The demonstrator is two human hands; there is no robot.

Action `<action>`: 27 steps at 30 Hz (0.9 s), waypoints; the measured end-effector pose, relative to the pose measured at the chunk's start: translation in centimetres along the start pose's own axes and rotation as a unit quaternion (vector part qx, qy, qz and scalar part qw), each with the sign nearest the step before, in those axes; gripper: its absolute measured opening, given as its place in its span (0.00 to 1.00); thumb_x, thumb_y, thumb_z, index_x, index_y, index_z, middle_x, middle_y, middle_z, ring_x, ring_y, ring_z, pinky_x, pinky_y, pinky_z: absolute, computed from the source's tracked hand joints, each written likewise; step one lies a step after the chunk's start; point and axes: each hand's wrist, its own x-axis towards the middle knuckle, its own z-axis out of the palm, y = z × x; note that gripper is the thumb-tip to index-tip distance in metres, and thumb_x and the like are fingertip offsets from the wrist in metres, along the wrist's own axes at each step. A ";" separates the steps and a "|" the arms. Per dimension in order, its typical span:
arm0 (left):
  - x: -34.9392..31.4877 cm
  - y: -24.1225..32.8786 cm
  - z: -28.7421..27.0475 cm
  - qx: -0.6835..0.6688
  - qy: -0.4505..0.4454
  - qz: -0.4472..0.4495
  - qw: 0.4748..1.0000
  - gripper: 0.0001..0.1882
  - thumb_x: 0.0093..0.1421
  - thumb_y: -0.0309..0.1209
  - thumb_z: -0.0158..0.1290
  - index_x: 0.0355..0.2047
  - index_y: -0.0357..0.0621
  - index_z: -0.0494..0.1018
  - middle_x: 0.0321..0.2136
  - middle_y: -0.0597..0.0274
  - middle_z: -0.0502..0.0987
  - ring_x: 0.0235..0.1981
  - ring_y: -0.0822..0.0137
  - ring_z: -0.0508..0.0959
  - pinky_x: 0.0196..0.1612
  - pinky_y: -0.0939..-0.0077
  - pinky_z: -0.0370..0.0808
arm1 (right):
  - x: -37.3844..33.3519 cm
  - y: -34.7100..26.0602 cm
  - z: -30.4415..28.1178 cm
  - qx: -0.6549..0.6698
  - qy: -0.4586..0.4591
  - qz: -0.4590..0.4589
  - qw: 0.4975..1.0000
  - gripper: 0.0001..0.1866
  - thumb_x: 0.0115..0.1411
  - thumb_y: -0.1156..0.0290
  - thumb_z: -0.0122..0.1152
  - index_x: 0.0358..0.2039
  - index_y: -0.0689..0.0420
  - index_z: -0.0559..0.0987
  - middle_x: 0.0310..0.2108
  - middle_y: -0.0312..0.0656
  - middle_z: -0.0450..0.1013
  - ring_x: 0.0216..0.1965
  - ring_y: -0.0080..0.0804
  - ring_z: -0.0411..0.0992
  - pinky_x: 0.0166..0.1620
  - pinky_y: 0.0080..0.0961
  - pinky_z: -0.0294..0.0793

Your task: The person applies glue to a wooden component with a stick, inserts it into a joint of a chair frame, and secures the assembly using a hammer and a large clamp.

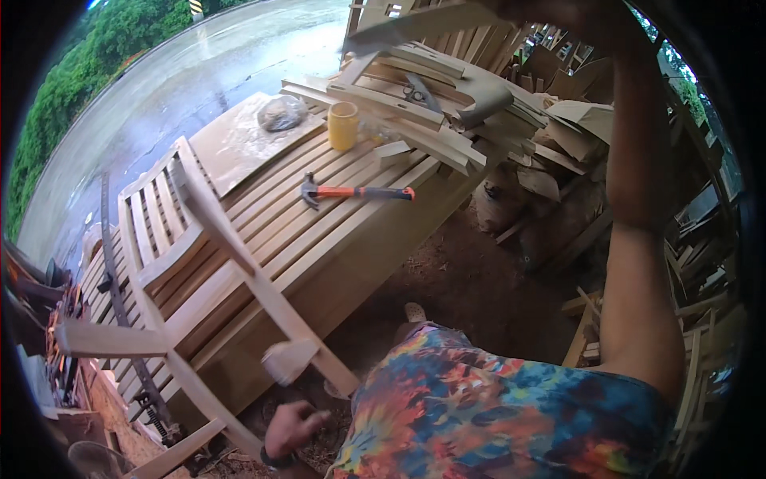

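Note:
My right hand (523, 6), raised at the top edge, is closed on one end of a flat wooden piece (423, 28) that stretches left over the bench; part of that hand is cut off by the frame. Low in the middle, my left hand (295, 427) has its fingers loosely curled, with nothing visible in them. It is just below the pale, blurred arm end (289, 361) of a wooden chair frame (227, 231). This slatted frame leans against the slatted bench top (279, 211). A claw hammer (359, 192) with an orange and black handle lies on the slats.
Beyond the hammer stands a yellow jar (343, 126). A clear bag (282, 113) rests on a dusty board (239, 148). Cut wooden parts (399, 104) are stacked on the far end. Scrap wood (558, 160) fills the right side. A wet road (207, 72) runs behind.

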 end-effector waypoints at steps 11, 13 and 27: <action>17.5 23.2 9.3 -0.001 0.108 0.132 0.985 0.15 0.60 0.36 0.62 0.39 0.35 0.79 0.33 0.44 0.82 0.34 0.54 0.84 0.38 0.67 0.79 | -5.1 27.9 16.9 0.245 -0.042 0.104 0.963 0.14 0.60 0.76 0.64 0.48 0.58 0.85 0.31 0.35 0.82 0.30 0.15 0.74 0.36 0.17 0.74; 20.7 26.5 9.1 0.017 0.200 0.205 0.958 0.15 0.60 0.34 0.62 0.41 0.35 0.77 0.32 0.44 0.80 0.33 0.53 0.83 0.38 0.67 0.79 | -4.9 30.2 18.2 0.286 -0.021 0.134 0.949 0.16 0.61 0.77 0.63 0.50 0.59 0.83 0.31 0.34 0.81 0.30 0.15 0.72 0.36 0.18 0.73; 60.4 45.4 -7.4 -0.336 0.398 0.199 0.830 0.39 0.57 0.48 0.64 0.55 0.24 0.67 0.50 0.36 0.76 0.52 0.48 0.77 0.55 0.61 0.73 | -10.8 33.2 25.9 0.496 0.225 0.294 0.785 0.20 0.56 0.83 0.58 0.50 0.64 0.82 0.33 0.37 0.79 0.34 0.22 0.76 0.39 0.18 0.75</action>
